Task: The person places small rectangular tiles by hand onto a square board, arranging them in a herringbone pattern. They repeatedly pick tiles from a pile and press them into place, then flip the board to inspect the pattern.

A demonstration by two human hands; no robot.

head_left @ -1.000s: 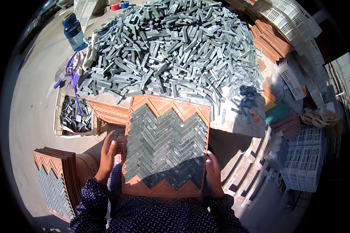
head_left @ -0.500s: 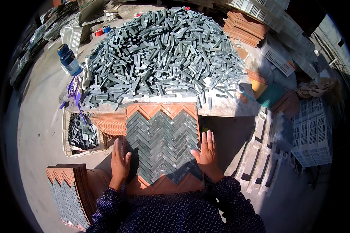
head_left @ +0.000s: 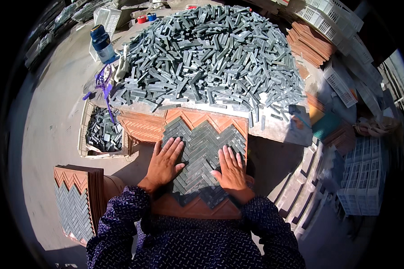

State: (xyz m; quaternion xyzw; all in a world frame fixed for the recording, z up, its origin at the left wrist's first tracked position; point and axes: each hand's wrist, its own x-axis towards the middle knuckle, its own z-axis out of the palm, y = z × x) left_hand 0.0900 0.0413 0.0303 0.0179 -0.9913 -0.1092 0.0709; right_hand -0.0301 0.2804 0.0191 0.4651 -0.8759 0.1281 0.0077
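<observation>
Orange-brown, the tray (head_left: 202, 212) in the head view carries grey-green strip tiles (head_left: 197, 157) set in a herringbone, zigzag borders showing at its far and near ends. It lies directly in front of the person, its far end meeting the near edge of the pale worktop (head_left: 280, 133); what bears its near end is hidden. The tile field is under and between the two hands, which are apart from each other, palms down, fingers straight, clamped on nothing. The left hand (head_left: 163, 162) rests over the tray's left edge, fingertips on the tiles; the right hand (head_left: 233, 174) lies flat over the tiles near the tray's right edge.

A heap of loose strips (head_left: 211, 58) covers most of the worktop, spilling toward its near edge. Beyond the worktop's left edge stands a blue bottle (head_left: 103, 45); by its near left corner hangs a purple ribbon (head_left: 107, 89), above a pale basket (head_left: 82, 134) of dark pieces. Off its near right corner, slatted pallets (head_left: 296, 181) lie on the ground, with white crates (head_left: 361, 179) farther right.
</observation>
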